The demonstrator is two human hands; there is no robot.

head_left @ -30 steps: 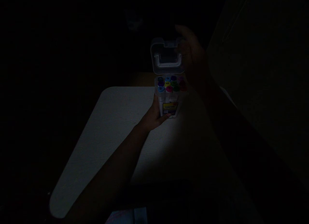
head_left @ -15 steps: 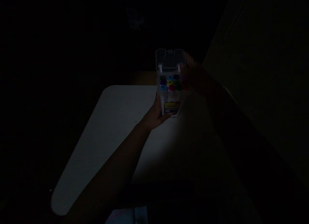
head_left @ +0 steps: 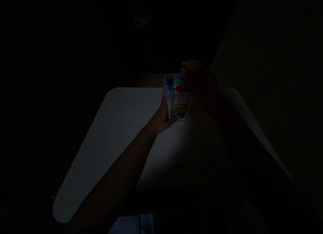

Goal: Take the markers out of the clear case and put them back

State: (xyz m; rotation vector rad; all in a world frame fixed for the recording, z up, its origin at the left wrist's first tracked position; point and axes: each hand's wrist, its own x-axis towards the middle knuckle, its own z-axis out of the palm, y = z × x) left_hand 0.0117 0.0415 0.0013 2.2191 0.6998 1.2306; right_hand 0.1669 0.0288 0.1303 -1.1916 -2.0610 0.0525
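A clear plastic case of markers (head_left: 180, 98) stands upright at the far part of the table, its top open and a yellow and dark label on its front. Blue, purple, yellow, pink and green marker caps (head_left: 177, 83) show inside it. My left hand (head_left: 161, 118) is wrapped round the case's lower left side, thumb across the front below the label. Over the case's right top corner is my right hand (head_left: 195, 75), in deep shadow, its fingers curled together. It covers the caps on that side, and whatever its fingers hold is hidden.
The pale table (head_left: 121, 126) has rounded corners, and a dark shadow falls over its right half. A light blue cloth-like thing (head_left: 133, 224) shows at the bottom edge. The surroundings are nearly black, with a dim wall at right.
The case's raised clear lid has dropped back out of sight. My right hand has come from beside the lid to over the case's right top corner. My left hand keeps its hold.
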